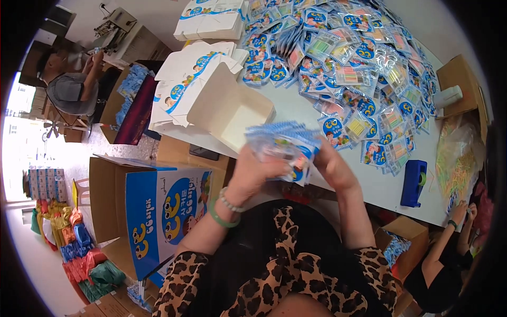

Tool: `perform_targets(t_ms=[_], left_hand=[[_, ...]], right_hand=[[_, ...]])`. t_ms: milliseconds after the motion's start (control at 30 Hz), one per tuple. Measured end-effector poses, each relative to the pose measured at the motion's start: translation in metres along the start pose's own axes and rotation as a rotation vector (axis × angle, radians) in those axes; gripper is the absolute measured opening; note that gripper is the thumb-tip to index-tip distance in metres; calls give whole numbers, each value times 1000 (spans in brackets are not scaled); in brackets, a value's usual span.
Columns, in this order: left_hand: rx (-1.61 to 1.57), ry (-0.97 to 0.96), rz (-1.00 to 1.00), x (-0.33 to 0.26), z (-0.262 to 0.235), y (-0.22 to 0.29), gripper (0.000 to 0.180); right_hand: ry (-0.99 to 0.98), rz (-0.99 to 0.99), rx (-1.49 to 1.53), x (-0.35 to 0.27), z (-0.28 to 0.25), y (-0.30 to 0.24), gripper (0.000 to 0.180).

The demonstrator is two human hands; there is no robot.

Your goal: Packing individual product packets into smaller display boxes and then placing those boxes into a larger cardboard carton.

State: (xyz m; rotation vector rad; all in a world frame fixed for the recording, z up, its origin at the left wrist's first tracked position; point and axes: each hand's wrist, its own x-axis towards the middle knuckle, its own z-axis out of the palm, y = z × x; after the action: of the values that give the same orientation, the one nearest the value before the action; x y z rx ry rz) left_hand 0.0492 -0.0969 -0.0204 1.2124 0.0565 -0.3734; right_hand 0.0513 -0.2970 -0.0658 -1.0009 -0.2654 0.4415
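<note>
A bundle of small clear-and-blue plastic packets (288, 141) is between my two hands, in front of my chest over the near table edge. My left hand (259, 171) grips it from the left, thumb across the front. On the bundle's right side my right hand (334, 166) is closed around it, its fingers partly hidden. The packets are slightly blurred. Just beyond my left hand, an open white carton (251, 119) lies tilted on the table with its flap up. A big heap of similar packets (364, 68), showing coloured sticks inside, covers the far right of the table.
Flattened white boxes (182, 79) are stacked at the left, with another stack (208, 24) behind. A blue tape dispenser (413, 183) and a clear bag of thin strips (458, 158) stand right. A large blue carton (169, 206) is lower left. Co-workers sit far left and lower right.
</note>
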Motion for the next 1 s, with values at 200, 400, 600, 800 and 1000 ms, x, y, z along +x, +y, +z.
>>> perform_targets(t_ms=[200,400,600,800,1000], left_hand=[[-115,239,141,7,-33,35,38],[-22,443,110,17,-64,26,37],[699,482,203,34,-57,24,48],[1336,578,61,39,-34,11,58],[1310,610,-166,43,-41,6,58]], right_hand=[[335,-265,-943,105,-4,10,48],[476,-183,-1473,96,9,42,25],[563,-58,-1231,48,56,44,29],[474,-8,-1228,47,56,49,32],[427,-70,-1187,41,50,59,31]])
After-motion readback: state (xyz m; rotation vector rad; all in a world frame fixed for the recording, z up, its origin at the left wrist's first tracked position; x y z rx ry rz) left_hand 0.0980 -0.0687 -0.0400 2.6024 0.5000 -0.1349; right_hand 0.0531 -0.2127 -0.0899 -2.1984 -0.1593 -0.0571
